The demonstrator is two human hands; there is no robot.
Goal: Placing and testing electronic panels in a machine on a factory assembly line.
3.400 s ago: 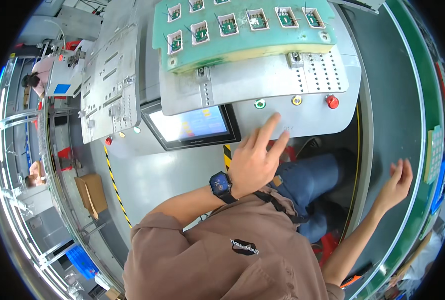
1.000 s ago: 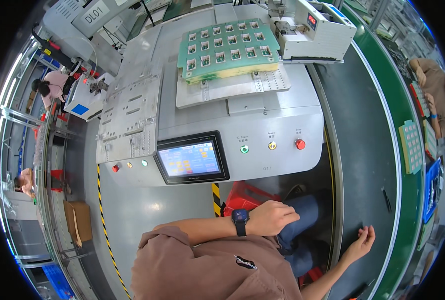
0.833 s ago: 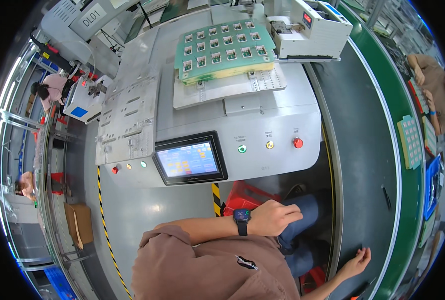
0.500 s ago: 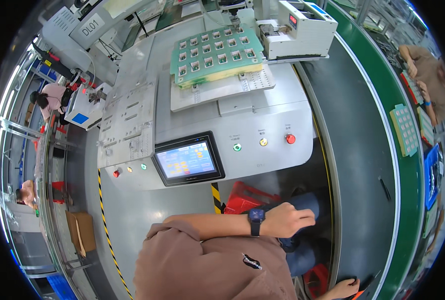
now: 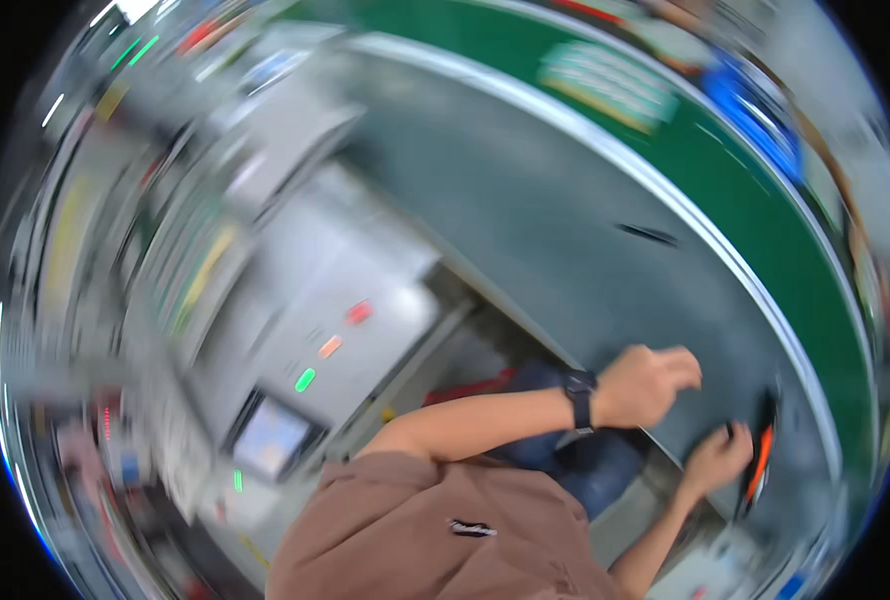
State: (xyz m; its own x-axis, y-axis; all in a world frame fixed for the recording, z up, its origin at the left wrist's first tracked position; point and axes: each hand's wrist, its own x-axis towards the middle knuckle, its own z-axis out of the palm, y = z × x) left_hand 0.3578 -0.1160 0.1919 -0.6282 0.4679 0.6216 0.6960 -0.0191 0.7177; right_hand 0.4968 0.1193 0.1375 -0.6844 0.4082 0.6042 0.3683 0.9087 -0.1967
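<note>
My left hand (image 5: pixel 645 387), with a dark watch (image 5: pixel 580 402) on its wrist, hangs over the grey surface. Its fingers are loosely bent and partly apart, with nothing seen between them. To its lower right, my right hand (image 5: pixel 717 462) is curled over the same surface. A small dark spot shows at its fingers, too blurred to name. Right beside that hand lies a slim orange and black tool (image 5: pixel 761 458), its kind unclear. A thin dark tool (image 5: pixel 649 235) rests farther off on the grey surface.
A grey bench surface (image 5: pixel 485 170) borders a green strip (image 5: pixel 755 200) carrying a pale green tray (image 5: pixel 610 85). Beyond is a blue bin (image 5: pixel 755 105). Left stands a machine (image 5: pixel 335 260) with a screen (image 5: pixel 270 440) and coloured buttons (image 5: pixel 331 346). Much of the left is blurred.
The view has swung right, so the machine now sits at the left and the bench fills the middle. Both hands show over the bench; my left fingers look less tightly closed.
</note>
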